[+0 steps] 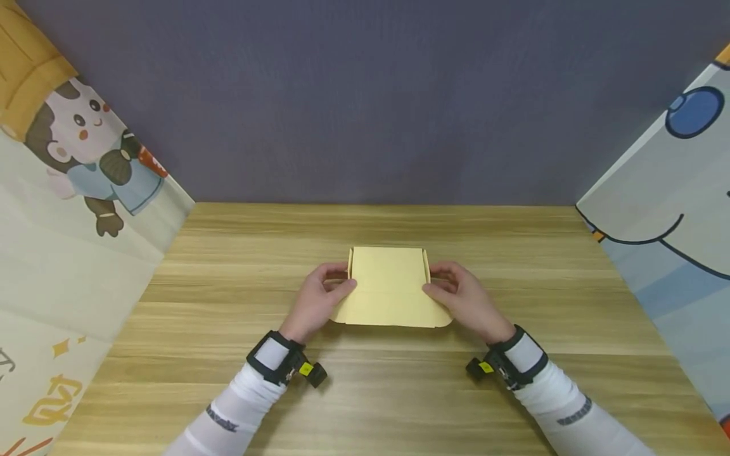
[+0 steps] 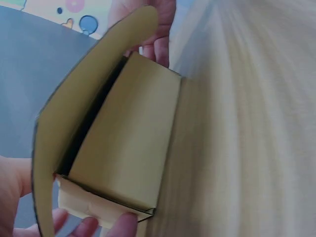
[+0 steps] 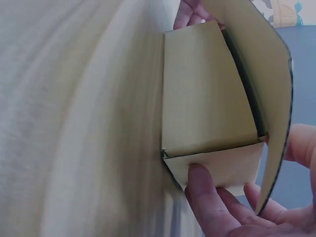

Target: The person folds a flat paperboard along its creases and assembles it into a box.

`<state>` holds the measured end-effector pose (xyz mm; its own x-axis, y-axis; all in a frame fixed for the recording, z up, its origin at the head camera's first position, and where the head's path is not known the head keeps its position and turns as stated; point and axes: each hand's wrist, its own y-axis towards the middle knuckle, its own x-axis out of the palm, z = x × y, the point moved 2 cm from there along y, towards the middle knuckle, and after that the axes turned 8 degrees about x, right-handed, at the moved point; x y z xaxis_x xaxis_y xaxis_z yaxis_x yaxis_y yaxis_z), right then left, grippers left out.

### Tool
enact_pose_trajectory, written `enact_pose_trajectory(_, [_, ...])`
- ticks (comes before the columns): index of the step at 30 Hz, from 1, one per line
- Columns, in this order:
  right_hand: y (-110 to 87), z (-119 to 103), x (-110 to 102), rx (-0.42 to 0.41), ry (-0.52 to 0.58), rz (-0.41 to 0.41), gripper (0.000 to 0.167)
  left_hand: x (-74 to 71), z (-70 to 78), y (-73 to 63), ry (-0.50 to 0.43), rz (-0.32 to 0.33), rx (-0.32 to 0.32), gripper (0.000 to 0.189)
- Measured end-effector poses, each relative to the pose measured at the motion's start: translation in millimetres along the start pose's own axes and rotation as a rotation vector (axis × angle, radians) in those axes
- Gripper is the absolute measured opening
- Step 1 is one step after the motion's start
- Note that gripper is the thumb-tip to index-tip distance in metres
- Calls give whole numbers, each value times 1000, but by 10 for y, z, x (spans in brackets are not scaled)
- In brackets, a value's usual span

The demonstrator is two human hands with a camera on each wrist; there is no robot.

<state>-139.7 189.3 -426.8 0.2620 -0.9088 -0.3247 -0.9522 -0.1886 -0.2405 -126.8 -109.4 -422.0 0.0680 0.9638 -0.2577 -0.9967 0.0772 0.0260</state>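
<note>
Cardboard box (image 1: 389, 269): my left hand (image 1: 315, 301) and right hand (image 1: 471, 304) grip its ends; walls (image 2: 126, 133) look folded up, front flap (image 1: 392, 310) juts out, not yet tucked in.

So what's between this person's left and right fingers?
A cardboard box; the head view shows left fingers and right fingers at its opposite sides.

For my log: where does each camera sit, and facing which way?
Head: worn there, facing forward and down at the box; left hand, right hand, sleeves show.
Left wrist: on that wrist, facing across the box; left fingers near, right hand beyond.
Right wrist: on that wrist, facing oppositely; right fingers near, left hand beyond.
Wrist views share the box.
</note>
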Motion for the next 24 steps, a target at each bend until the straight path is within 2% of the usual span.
enact_pose_trajectory(5, [-56, 28, 24, 11, -13, 34, 49, 10, 11, -51, 6, 30, 46, 32])
enact_pose_trajectory(10, [-86, 0, 27, -17, 7, 62, 46, -14, 59, -107, 32, -4, 113, 26])
enact_pose_trajectory(16, [-143, -155, -88, -107, -31, 54, 52, -124, 210, -113, 29, -88, 238, 40])
enact_pose_trajectory(20, [-195, -319, -155, -165, -2, 11, 53, -204, 341, -106, -37, -157, 300, 53])
enact_pose_trajectory(24, [-241, -436, -200, -221, 22, -29, 50, -248, 448, -97, -106, -172, 343, 52])
